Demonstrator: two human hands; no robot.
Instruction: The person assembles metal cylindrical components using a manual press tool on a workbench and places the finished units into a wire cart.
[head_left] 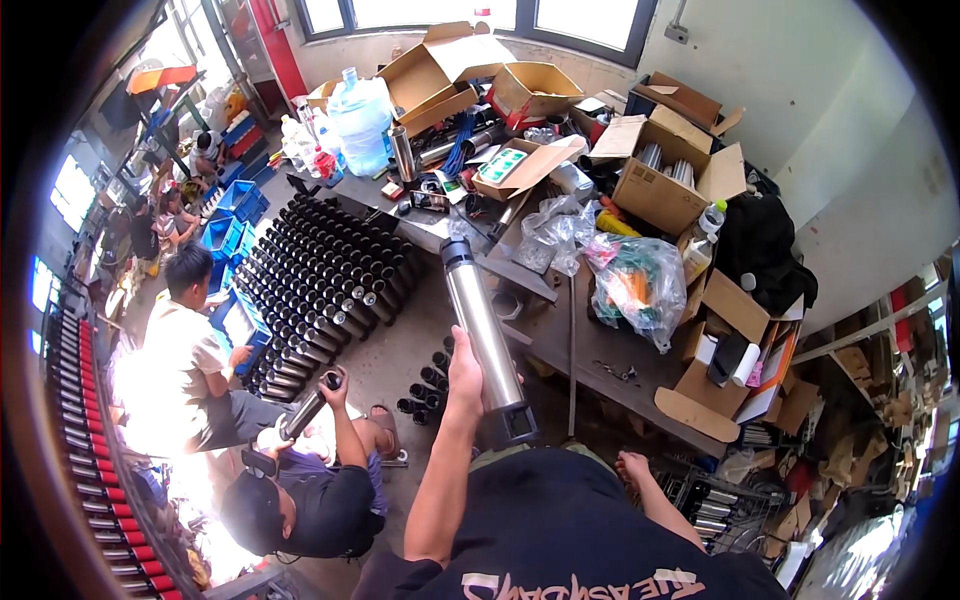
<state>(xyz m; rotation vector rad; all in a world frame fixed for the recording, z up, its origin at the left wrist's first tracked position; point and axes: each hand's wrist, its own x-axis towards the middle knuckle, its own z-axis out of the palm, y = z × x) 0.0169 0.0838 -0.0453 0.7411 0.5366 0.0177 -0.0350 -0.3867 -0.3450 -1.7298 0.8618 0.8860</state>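
My left hand [465, 378] is wrapped round a silver metal tube [485, 325] with black caps at both ends, held up in front of me. The tube leans, its upper end tilted to the left and its lower cap close to my shirt. Low beside my body, to the right, my right hand [632, 466] has its fingers curled in. Whatever it may hold is too small and hidden to make out. It is near a wire basket [715, 510] of metal tubes.
A cluttered workbench [610, 350] carries cardboard boxes [650, 180], a water jug [360, 120] and plastic bags [640, 290]. Rows of black-ended tubes [320, 285] stand on the floor at left. One seated person [300, 500] holds a dark tube [303, 412]; another [185, 340] sits beside blue crates [240, 325].
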